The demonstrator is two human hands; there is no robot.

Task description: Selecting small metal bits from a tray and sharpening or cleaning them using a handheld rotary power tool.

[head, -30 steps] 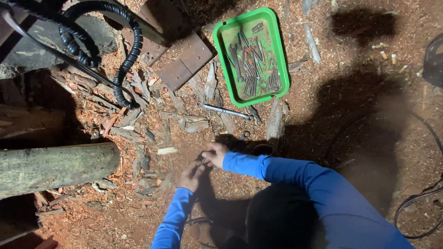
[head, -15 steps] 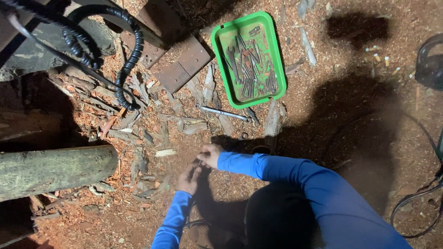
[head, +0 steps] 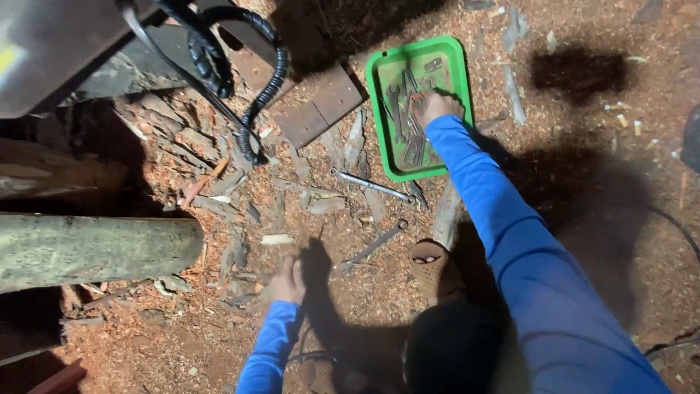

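My right hand reaches out in a blue sleeve into a green plastic tray that holds several metal tools; its fingers rest on the tools, and the grip is hidden. My left hand lies low on the sawdust-covered ground, fingers apart, holding nothing. A dark wrench lies on the ground just right of the left hand. A shinier wrench lies farther up, below the tray.
A thick log lies at the left. Black corrugated hose loops down from a grey machine part at top left. A rusty metal plate sits beside the tray. Wood scraps litter the ground. My sandalled foot is at centre.
Both hands were together low at the centre. The right hand has since stretched up into the green tray, while the left stays on the ground. The view has moved closer.
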